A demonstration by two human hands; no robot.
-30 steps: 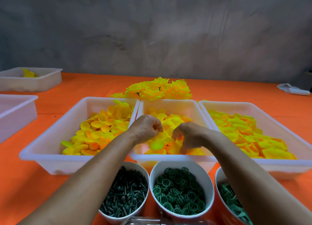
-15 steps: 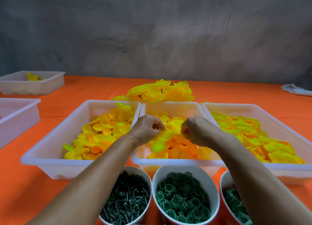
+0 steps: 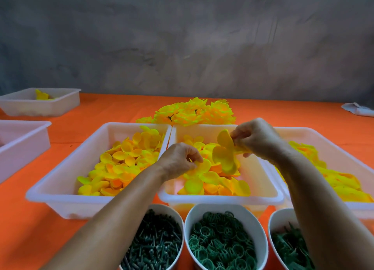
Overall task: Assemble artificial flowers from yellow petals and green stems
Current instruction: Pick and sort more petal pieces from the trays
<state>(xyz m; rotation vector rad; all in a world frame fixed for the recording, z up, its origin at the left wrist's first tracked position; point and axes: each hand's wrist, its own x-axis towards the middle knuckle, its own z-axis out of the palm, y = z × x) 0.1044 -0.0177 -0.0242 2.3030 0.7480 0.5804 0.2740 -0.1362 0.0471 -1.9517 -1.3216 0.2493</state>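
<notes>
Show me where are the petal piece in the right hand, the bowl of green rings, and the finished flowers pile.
petal piece (image 3: 224, 154), head view, on its lower lobe.
bowl of green rings (image 3: 189, 219), head view, on its white left rim.
finished flowers pile (image 3: 194, 114), head view, on a middle flower.

Orange-covered table (image 3: 85, 111). Landmark: white plastic middle tray (image 3: 220, 197). Matching trays touching left (image 3: 60, 197) and right (image 3: 327, 134); finished yellow flowers (image 3: 194, 112) heaped behind; three white bowls of green parts (image 3: 224, 211) in front; two white trays (image 3: 40, 105) far left; folded pale cloth (image 3: 358, 108) far right.
</notes>
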